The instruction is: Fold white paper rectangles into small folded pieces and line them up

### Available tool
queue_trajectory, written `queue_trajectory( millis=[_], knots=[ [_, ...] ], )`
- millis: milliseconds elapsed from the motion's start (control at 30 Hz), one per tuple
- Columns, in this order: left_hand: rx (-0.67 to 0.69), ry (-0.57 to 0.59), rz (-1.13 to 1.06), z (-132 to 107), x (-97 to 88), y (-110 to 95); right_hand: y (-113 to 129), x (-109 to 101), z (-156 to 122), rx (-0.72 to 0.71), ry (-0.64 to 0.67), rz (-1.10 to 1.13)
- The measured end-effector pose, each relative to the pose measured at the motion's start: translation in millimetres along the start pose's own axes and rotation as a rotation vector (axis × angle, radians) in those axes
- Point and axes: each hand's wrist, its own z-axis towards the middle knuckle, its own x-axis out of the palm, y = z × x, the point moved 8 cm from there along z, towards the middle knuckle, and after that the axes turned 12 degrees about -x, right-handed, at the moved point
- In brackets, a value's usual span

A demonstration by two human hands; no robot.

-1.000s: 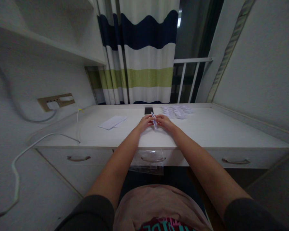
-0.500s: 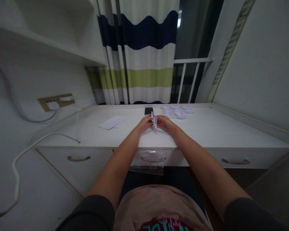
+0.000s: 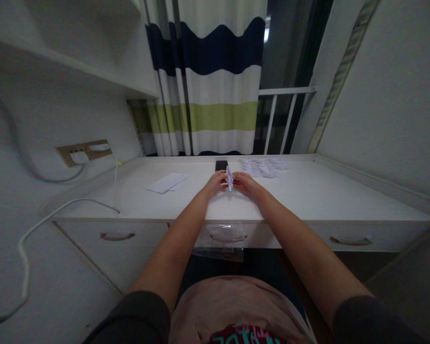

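Observation:
Between my two hands, just above the white desk, a small folded piece of white paper (image 3: 230,178) stands nearly edge-on to me. My left hand (image 3: 216,183) pinches it from the left, fingers curled against its face. From the right, my right hand (image 3: 245,183) grips the same paper with its fingertips. The exact shape of the folds is too small to make out. Left of my hands lie flat sheets of white paper (image 3: 167,182). Several folded white paper pieces (image 3: 263,167) sit in a cluster behind my right hand.
A black phone-like object (image 3: 221,165) lies at the back of the desk (image 3: 308,196). A white cable (image 3: 89,199) crosses the left end of the desk. Clear plastic (image 3: 224,253) hangs at the middle drawer. A shelf (image 3: 75,67) juts out at upper left.
The folded paper has turned slightly between my fingers and now looks a little more upright. Both hands stay in about the same place.

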Motion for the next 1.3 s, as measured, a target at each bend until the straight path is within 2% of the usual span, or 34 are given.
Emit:
queue_trajectory(
  millis=[333, 500, 733, 1033, 1300],
  knots=[
    [-0.015, 0.053, 0.002, -3.2, 6.1, 0.0, 3.4, 7.5, -3.3, 0.006, 0.04, 0.028],
    [-0.018, 0.041, 0.001, -3.7, 5.5, -0.4, 4.5, 8.2, -4.2, 0.001, 0.047, 0.019],
    [-0.024, 0.052, 0.021, -3.5, 5.4, 1.4, 5.4, 0.6, -1.6, -0.058, 0.019, -0.058],
    [-0.028, 0.059, 0.113, -4.8, 8.4, 5.1, -7.9, -22.7, 12.8, -0.15, -0.079, -0.306],
    [-0.039, 0.012, 0.119, -1.9, 4.4, 7.6, -5.2, -14.0, 6.5, -0.098, -0.064, -0.243]
  ],
)
